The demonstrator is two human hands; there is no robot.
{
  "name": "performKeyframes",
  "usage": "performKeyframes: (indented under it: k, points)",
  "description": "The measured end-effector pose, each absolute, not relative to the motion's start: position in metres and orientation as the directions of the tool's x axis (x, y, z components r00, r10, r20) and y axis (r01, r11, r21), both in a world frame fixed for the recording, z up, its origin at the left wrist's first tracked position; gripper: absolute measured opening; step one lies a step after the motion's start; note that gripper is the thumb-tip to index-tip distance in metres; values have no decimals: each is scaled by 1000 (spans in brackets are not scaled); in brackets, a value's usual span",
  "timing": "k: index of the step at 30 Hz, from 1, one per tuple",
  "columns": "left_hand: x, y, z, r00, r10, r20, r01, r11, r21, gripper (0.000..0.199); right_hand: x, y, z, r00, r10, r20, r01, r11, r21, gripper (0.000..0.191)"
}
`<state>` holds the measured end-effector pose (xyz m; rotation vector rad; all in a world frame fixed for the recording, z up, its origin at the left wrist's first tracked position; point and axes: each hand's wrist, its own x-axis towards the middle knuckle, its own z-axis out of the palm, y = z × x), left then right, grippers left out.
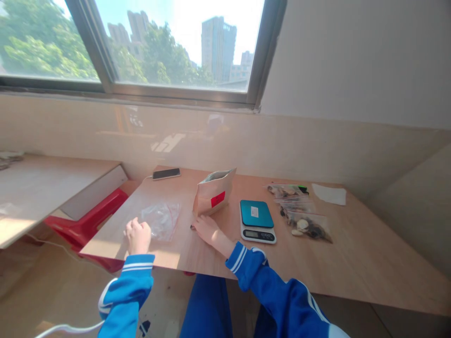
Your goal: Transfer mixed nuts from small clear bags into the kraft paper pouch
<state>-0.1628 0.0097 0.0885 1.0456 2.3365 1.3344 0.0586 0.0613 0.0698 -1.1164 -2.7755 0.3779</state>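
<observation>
The pouch [211, 199] stood upright near the middle of the table [218, 256], its mouth parted and a red label [217, 199] on its front; any print on that label was too small to read. The person's right hand [210, 231] lay low at the pouch's near side, fingertips down at a small dark piece [192, 227]; whether they gripped it could not be told. The left hand [138, 234] rested with fingers loosely curled beside a clear bag [160, 221], and it could not be told whether anything was inside its grip. Right of the pouch sat the scale [258, 223], its blue plate bearing a white sticker [254, 212] with illegible marks; the figures on its display [252, 234] could not be made out either. Farther right, clear packets [306, 227] of dark and pale pieces overlapped near a white sheet [329, 194]. A phone [167, 174] lay by the wall, no brand legible on it.
</observation>
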Motion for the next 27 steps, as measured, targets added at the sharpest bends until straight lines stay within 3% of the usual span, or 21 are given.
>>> performKeyframes:
  k: [4, 10, 13, 16, 20, 23, 27]
  points:
    - [-153, 21, 71, -525, 804, 281, 694, 213, 687, 55, 58, 65, 60, -718, 695, 18, 673, 702, -233, 24]
    - [-146, 48, 23, -215, 967, 133, 834, 111, 541, 45, 72, 63, 68, -704, 710, 19, 684, 685, -250, 18]
    - [-152, 53, 11, -156, 985, 73, 866, 101, 491, 52, 75, 63, 77, -671, 740, 43, 703, 654, -278, 12]
    - [-158, 51, 9, -108, 993, 40, 890, 79, 450, 54, 70, 63, 77, -666, 744, 57, 701, 651, -290, 21]
    - [-163, 45, 13, -89, 995, 42, 910, 64, 411, 53, 61, 57, 69, -685, 725, 70, 680, 671, -298, 12]
    - [-164, 40, 16, -41, 992, 117, 945, 1, 326, 51, 67, 53, 79, -707, 697, 122, 630, 699, -339, 14]
    - [-164, 34, 21, 78, 970, 229, 963, -132, 234, 43, 96, 58, 133, -665, 678, 315, 533, 725, -435, 13]
